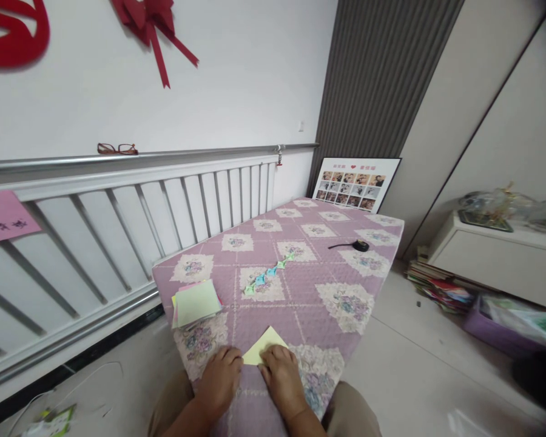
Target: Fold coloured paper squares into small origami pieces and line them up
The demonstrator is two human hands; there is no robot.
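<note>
A yellow paper (260, 350), folded into a triangle with its point away from me, lies on the purple floral cloth at the near part of the table. My left hand (221, 371) rests at its left corner, fingers bent and close together. My right hand (279, 369) presses on its right side, fingers curled and covering that corner. Up and to the left is a stack of colored square papers (196, 302), pale green on top. Beyond the folded sheet, a row of small green and blue folded paper pieces (272, 272) runs diagonally.
A black tape measure (360, 245) lies on the table's right side. A white radiator (164, 212) runs along the left edge. A photo board (355, 185) leans behind the far end. Eyeglasses (117, 149) rest on the pipe.
</note>
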